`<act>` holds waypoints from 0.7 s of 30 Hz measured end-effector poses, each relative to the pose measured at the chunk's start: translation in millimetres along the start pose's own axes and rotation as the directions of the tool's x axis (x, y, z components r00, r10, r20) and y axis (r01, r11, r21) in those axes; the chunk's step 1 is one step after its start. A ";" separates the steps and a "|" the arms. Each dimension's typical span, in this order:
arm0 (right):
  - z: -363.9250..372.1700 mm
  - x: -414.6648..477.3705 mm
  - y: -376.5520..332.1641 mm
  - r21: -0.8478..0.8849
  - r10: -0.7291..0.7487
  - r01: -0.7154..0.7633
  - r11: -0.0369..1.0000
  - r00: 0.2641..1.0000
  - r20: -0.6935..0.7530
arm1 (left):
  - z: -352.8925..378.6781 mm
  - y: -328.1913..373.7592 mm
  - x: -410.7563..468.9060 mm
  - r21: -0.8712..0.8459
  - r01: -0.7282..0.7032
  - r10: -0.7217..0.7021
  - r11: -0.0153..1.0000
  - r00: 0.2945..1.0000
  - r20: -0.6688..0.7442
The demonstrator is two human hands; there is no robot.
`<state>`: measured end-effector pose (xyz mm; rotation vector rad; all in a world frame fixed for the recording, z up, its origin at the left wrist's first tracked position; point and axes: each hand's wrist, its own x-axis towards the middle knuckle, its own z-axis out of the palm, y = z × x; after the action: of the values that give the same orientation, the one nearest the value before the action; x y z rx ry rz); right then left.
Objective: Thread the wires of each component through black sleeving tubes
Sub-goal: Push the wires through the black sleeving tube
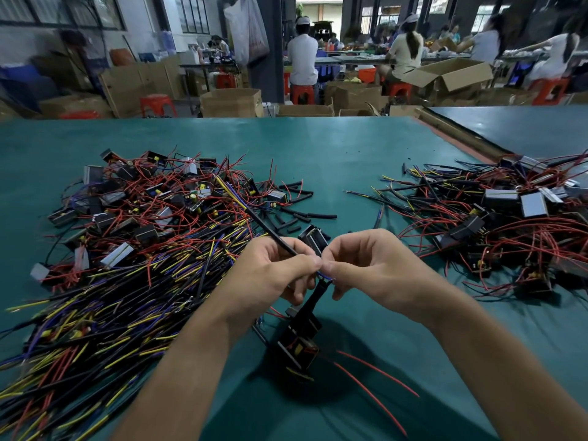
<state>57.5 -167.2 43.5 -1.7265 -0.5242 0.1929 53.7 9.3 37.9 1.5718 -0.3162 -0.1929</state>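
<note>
left hand (276, 272) pinches black sleeving tube (276, 237), long axis running out to 10 o'clock. right hand (372, 265) pinches wire ends (324, 275) right at the tube's near end, thumbs touching. component (299, 345) hangs at 6 o'clock below the hands, red leads (372, 389) trailing to 4. tube mouth is hidden by the fingertips, so can't tell if the wire has entered.

Workshop hall.
- Green table (318, 144), foreground; second table (525, 128) just beside it, right.
- Cardboard boxes (232, 101), open, on the floor beyond.
- Red stools (158, 103), several.
- Far benches (350, 60) with seated workers (302, 58), backs turned.
- Dark pillar (275, 74), centre; plastic bag (251, 27) hanging beside it.
- Windows (79, 11), upper left wall, daylit.
- Bright doorway (318, 11), rear.
</note>
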 end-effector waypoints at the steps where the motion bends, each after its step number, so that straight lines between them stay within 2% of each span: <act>1: 0.6 0.7 0.6 -0.017 -0.019 0.019 1.000 1.000 -0.017 | -0.3 0.0 -0.1 -0.001 0.009 -0.009 1.000 1.000 0.001; 4: -2.9 0.9 1.4 -0.056 -0.053 0.051 0.997 0.998 -0.041 | 0.9 -0.5 -0.8 0.009 0.022 -0.022 1.000 0.999 0.033; 7: -9.1 -1.2 -0.8 -0.033 -0.034 0.034 0.999 0.999 0.016 | 1.7 -1.6 -1.5 0.008 -0.004 0.003 1.000 0.999 0.051; 11: -11.1 -2.6 -0.7 0.055 -0.017 0.015 0.998 1.000 0.022 | 1.1 -2.5 -1.2 -0.023 -0.038 0.038 0.999 0.999 -0.006; 16: -9.7 -1.0 2.0 0.082 -0.028 0.031 0.996 0.999 -0.028 | 2.0 -4.3 0.2 -0.014 -0.043 0.042 0.999 0.998 -0.051; 21: -8.9 -0.9 3.3 0.098 -0.030 0.035 0.995 0.998 -0.048 | 1.5 -4.4 -0.1 -0.008 -0.073 0.072 0.997 0.997 -0.038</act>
<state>61.1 -175.9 42.2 -1.6211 -0.5000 0.1523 53.5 7.9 33.5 1.5507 -0.3419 -0.1081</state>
